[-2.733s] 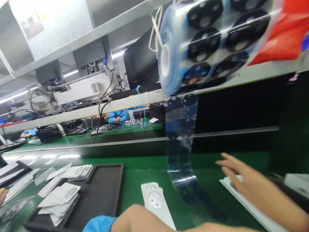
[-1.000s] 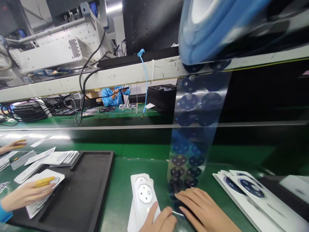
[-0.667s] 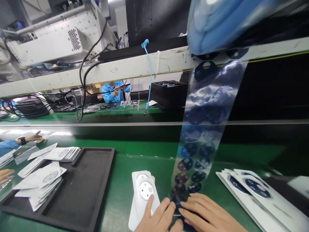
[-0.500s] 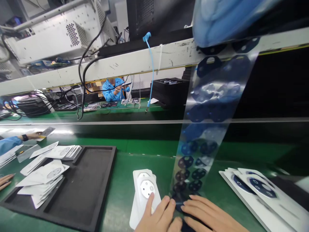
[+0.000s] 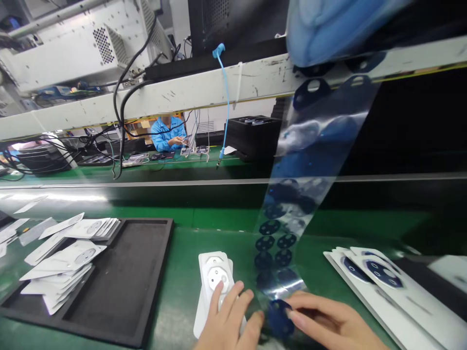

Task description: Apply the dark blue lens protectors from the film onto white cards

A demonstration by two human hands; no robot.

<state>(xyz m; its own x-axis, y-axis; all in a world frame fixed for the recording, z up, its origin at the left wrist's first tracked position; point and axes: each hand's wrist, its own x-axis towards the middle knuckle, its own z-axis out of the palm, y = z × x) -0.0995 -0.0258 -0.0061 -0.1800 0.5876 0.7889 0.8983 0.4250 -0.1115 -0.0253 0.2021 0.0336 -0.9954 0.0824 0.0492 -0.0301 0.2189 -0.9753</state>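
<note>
A clear film strip point(image 5: 292, 214) carrying dark blue round stickers hangs from a blue roll point(image 5: 328, 24) overhead down to the green mat. My right hand point(image 5: 328, 323) pinches one dark blue round sticker point(image 5: 280, 316) at the strip's lower end. My left hand point(image 5: 229, 318) rests beside it, fingers spread over a small stack of white cards with round cut-outs point(image 5: 215, 282). The two hands nearly touch at the sticker.
A black tray point(image 5: 138, 282) at the left holds piles of white cards point(image 5: 62, 272). White cards with blue stickers on them point(image 5: 375, 277) fan out at the right. A shelf rail point(image 5: 182, 97) with cables crosses overhead. A person in blue point(image 5: 166, 132) sits beyond the conveyor.
My right hand has lifted a round blue sticker off the strip's end. The co-worker's hands at the far left have left the view. The strip has swung slightly left.
</note>
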